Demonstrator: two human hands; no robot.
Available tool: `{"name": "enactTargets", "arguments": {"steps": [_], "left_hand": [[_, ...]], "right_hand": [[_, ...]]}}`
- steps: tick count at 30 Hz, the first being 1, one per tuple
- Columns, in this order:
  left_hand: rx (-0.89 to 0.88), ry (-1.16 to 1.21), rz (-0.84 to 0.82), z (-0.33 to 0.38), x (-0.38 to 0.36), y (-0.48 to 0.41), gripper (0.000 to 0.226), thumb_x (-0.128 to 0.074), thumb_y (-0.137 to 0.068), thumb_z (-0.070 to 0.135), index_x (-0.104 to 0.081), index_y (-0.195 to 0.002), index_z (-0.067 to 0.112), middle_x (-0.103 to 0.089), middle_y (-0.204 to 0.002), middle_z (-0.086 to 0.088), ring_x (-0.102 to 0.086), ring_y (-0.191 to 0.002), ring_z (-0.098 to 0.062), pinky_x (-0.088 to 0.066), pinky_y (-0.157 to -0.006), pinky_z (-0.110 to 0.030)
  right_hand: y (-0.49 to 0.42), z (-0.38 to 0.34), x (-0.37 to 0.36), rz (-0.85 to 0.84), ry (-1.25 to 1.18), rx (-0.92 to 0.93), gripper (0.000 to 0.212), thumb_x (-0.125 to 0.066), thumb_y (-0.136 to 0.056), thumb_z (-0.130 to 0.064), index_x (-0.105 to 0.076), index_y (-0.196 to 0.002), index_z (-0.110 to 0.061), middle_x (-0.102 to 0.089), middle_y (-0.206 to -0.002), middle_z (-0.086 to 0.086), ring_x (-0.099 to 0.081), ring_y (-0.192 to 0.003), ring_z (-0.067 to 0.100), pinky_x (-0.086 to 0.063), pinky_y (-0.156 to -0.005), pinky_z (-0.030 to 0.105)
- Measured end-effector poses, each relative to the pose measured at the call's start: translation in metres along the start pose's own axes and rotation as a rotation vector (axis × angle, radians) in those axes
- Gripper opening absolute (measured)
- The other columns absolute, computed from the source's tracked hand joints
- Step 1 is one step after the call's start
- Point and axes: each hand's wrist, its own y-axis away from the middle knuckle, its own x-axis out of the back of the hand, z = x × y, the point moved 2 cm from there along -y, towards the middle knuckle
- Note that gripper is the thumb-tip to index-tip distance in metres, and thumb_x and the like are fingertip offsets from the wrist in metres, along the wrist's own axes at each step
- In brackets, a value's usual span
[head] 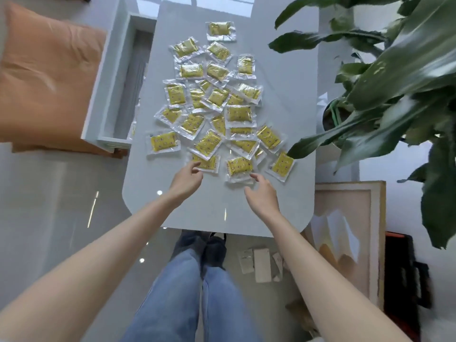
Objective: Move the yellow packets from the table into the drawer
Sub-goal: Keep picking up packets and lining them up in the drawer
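At the near edge of a pale table (291,119), a person's left hand (186,180) and right hand (262,195) reach toward a heap of yellow packets (217,99), fingers apart and holding nothing. The nearest packet (239,166) lies just beyond the right fingertips, its long axis running left to right; the open drawer (116,95) waits at far left, nearer the left hand.

Packets (238,114) on tabletop (283,107): roughly 28, exact count unclear since several overlap. Drawer (116,95): 1, open. Hands: 2, left (185,180) and right (262,197). Plant (385,77): 1. Orange cushion (47,77): 1. Framed picture (350,243): 1.
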Motion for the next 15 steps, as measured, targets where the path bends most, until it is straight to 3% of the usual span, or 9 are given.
{"name": "enactTargets", "arguments": {"steps": [3,6,8,15], "left_hand": [[-0.006,-0.008,0.052,-0.014,-0.011,-0.035,0.051,-0.041,-0.094,0.015,-0.039,-0.144,0.023,-0.047,-0.142,-0.005,-0.051,-0.117,-0.021,-0.039,-0.086,-0.024],[-0.017,-0.071,0.113,-0.028,-0.024,-0.075,0.050,-0.044,-0.095,0.018,-0.038,-0.144,0.020,-0.045,-0.143,-0.011,-0.045,-0.128,-0.028,-0.036,-0.102,-0.032],[-0.050,-0.147,0.168,-0.036,-0.031,-0.102,0.050,-0.044,-0.095,0.019,-0.038,-0.144,0.016,-0.040,-0.146,-0.013,-0.035,-0.135,-0.029,-0.025,-0.112,-0.036],[-0.275,-0.380,0.298,-0.040,-0.045,-0.177,0.055,-0.047,-0.096,0.035,-0.030,-0.148,0.023,-0.017,-0.156,-0.008,-0.013,-0.142,-0.029,-0.015,-0.117,-0.040]], "right_hand": [[-0.038,0.008,-0.012,-0.049,0.075,0.027,0.049,-0.048,-0.092,-0.021,-0.041,-0.141,-0.026,-0.040,-0.146,-0.001,-0.042,-0.129,0.022,-0.046,-0.098,0.042],[-0.077,0.018,-0.026,-0.092,0.187,0.091,0.054,-0.047,-0.092,-0.019,-0.037,-0.144,-0.026,-0.036,-0.150,-0.004,-0.033,-0.136,0.022,-0.037,-0.105,0.038],[-0.103,0.025,-0.036,-0.110,0.277,0.147,0.058,-0.048,-0.092,-0.015,-0.034,-0.147,-0.025,-0.032,-0.154,-0.004,-0.026,-0.141,0.021,-0.030,-0.110,0.036],[-0.164,0.039,-0.067,-0.076,0.600,0.337,0.070,-0.054,-0.090,-0.009,-0.023,-0.151,-0.026,-0.017,-0.159,-0.005,-0.014,-0.143,0.023,-0.029,-0.111,0.039]]}}
